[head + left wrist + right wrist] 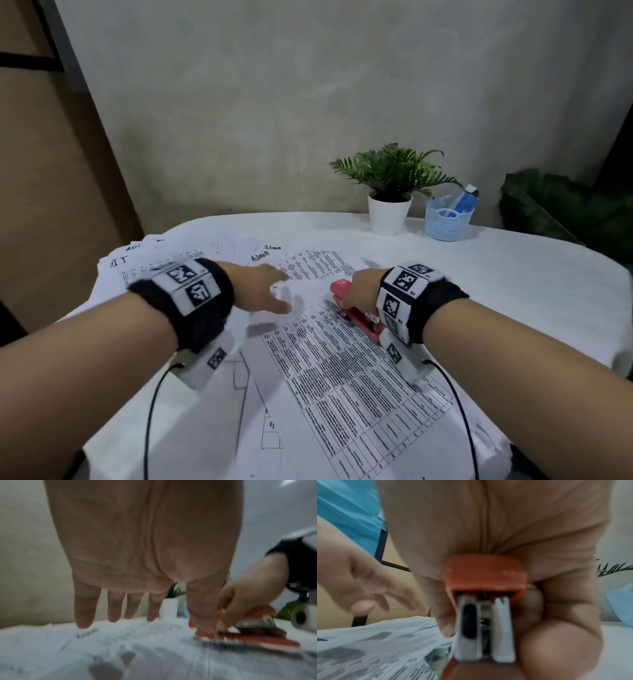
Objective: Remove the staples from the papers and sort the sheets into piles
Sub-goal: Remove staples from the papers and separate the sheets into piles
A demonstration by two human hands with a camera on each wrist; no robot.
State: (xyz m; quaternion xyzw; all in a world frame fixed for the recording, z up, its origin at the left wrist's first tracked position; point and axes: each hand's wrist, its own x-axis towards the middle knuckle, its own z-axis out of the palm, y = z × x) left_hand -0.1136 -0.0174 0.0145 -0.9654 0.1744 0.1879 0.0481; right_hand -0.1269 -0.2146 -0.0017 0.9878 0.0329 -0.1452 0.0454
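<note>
Head cam: white cloth-covered table (479,274) with printed white paper sheets (342,377) spread across the near and left side, some with handwritten "IT" and "Admin" at the top. Left hand (263,287) is flat, fingers straight and spread, just over or on the sheets; contact is blurred and I can't tell. Right hand (359,291) is wrapped around a red plastic-and-metal stapler (356,318), which lies on the top sheet at its far right corner, just beside the left hand. Black wristbands with square-code markers on both wrists. At the back: green fern in a white pot (388,212), next to it a light-blue plastic mesh basket (445,222).

Left wrist cam: left hand (137,547) seen from the palm, fingers (85,608) extended and apart, holding nothing, the tips low over the paper sheets (120,649). Right hand (243,597) clamps the red stapler (248,637), its base flat on the paper. The picture is blurred.

Right wrist cam: right hand (539,574) curled tight round the red stapler (484,574); metal channel faces the camera. Left hand (359,581) spread open at left above the paper sheets (368,649). Staples are not resolvable.
</note>
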